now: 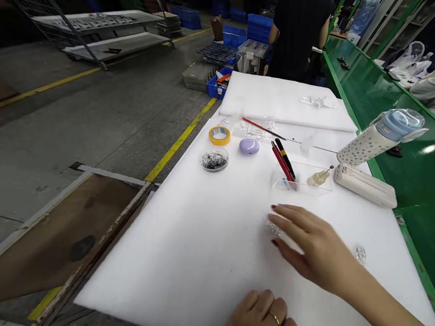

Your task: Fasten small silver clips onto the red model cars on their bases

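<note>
My right hand (311,243) reaches over the white foam sheet (184,249) with its fingers spread and stretched out. Its fingertips are beside a small heap of shiny, clear-looking bits (272,227); whether they touch it I cannot tell. At the bottom edge, my left hand (262,318), wearing a ring, rests with curled fingers, and anything inside it is hidden. Another patch of shiny bits (359,254) lies beyond my right forearm. A round clear dish (213,168) holds thin black pieces.
Ahead stand a clear tray (307,188) with tweezers-like tools (283,161) and a small bottle (318,178), a white power bank (365,185) and a tilted dotted bottle (366,146). Yellow tape (219,136) and a purple case (249,146) lie left. A person (299,36) is beyond.
</note>
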